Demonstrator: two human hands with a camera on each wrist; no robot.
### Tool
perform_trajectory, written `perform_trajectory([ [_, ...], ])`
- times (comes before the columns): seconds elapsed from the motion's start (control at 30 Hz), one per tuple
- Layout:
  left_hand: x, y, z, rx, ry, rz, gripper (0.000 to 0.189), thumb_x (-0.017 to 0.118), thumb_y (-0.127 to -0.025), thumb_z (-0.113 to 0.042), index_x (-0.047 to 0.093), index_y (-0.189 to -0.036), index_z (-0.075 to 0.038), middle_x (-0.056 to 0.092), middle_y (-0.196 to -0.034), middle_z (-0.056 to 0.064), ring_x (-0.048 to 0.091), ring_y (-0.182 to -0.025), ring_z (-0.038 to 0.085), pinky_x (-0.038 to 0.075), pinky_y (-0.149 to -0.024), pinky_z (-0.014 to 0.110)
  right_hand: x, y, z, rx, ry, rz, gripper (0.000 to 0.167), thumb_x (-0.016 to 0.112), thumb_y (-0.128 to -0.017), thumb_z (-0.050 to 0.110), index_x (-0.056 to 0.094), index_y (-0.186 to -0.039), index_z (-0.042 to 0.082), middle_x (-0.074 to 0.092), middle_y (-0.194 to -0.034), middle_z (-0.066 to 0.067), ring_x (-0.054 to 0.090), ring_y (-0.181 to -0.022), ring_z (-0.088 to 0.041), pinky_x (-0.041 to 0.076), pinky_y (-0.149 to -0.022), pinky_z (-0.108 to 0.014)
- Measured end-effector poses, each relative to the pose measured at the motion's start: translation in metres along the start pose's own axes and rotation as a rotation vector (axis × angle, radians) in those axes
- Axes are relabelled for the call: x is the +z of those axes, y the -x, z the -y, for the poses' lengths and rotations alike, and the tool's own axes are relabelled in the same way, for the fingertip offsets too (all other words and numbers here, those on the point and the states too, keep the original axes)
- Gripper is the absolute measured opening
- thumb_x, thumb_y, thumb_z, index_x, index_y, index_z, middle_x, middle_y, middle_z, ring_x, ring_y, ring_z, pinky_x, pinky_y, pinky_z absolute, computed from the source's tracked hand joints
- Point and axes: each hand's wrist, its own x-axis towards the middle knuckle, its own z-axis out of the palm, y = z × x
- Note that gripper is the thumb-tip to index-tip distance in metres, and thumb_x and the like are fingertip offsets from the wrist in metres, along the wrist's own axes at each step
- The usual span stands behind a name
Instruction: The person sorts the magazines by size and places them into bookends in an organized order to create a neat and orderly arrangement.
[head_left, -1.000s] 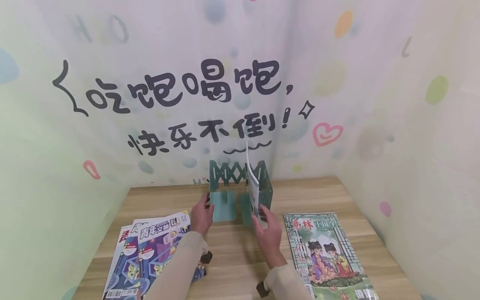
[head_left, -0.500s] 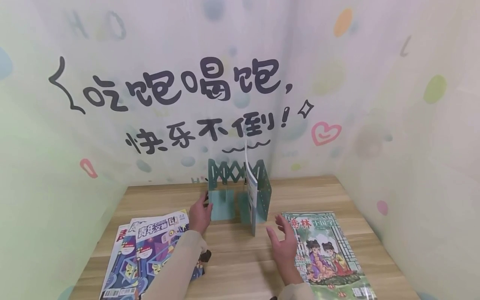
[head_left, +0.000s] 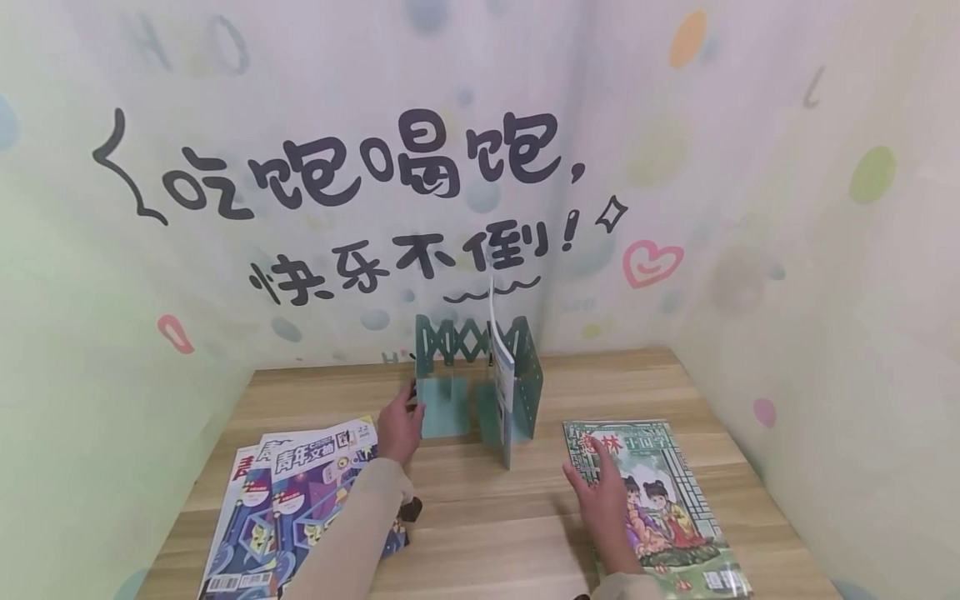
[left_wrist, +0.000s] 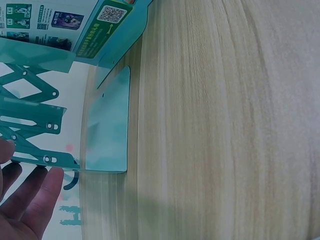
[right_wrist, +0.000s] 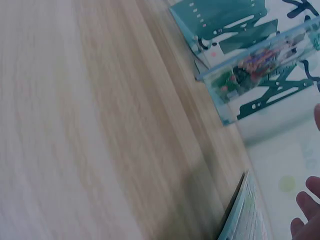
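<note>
Purple magazines (head_left: 300, 492) lie at eight o'clock from the rack (head_left: 442, 408); the left hand (head_left: 400, 427) pinches its left end; the upright magazine (head_left: 506, 396) now stands inside unheld, seemingly placed; the right hand (head_left: 604, 496) has moved to four o'clock, grip wide, over the green magazine (head_left: 678, 508).
</note>
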Motion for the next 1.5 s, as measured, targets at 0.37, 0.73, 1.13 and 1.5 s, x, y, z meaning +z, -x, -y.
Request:
perform_trajectory([
  [0.37,-0.002,0.002,-0.005,-0.012,-0.008,0.003,0.05,0.057,-0.098,-0.012,0.043,-0.146,-0.01,0.054,-0.138,0.016,0.062,-0.11,0.03,0.055,-0.087,0.042,-0.004,-0.004,-0.023,-0.007,0.192,0.079,0.085,0.08,-0.08,0.025,0.034,-0.146,-0.002,0.032,-0.148,-0.029,0.028,-0.136,-0.047,0.021,-0.111,-0.059],
  [0.73,-0.004,0.002,-0.008,-0.01,-0.003,0.001,0.05,0.056,-0.099,-0.011,0.042,-0.147,-0.012,0.054,-0.138,0.015,0.062,-0.11,0.031,0.055,-0.086,0.041,-0.004,-0.007,-0.029,0.123,0.254,0.207,0.103,0.085,-0.074,0.022,0.023,-0.153,0.003,0.015,-0.157,-0.027,0.02,-0.136,-0.052,0.021,-0.109,-0.063],
  [1.13,-0.003,0.004,-0.008,-0.015,0.004,0.01,0.051,0.056,-0.098,-0.011,0.041,-0.147,-0.008,0.053,-0.139,0.017,0.061,-0.112,0.032,0.054,-0.088,0.04,-0.004,-0.005,-0.03,0.128,0.245,0.181,0.093,0.081,-0.076,0.009,0.027,-0.151,0.001,0.023,-0.154,-0.027,0.024,-0.138,-0.047,0.022,-0.111,-0.059],
  [1.5,-0.003,0.004,-0.008,-0.018,0.003,0.009,0.051,0.057,-0.098,-0.01,0.041,-0.147,-0.01,0.054,-0.138,0.016,0.062,-0.111,0.031,0.054,-0.088,0.04,-0.005,-0.001,-0.027,0.183,0.249,0.153,0.086,0.071,-0.076,0.009,0.028,-0.15,-0.001,0.037,-0.145,-0.031,0.036,-0.131,-0.049,0.032,-0.106,-0.06],
])
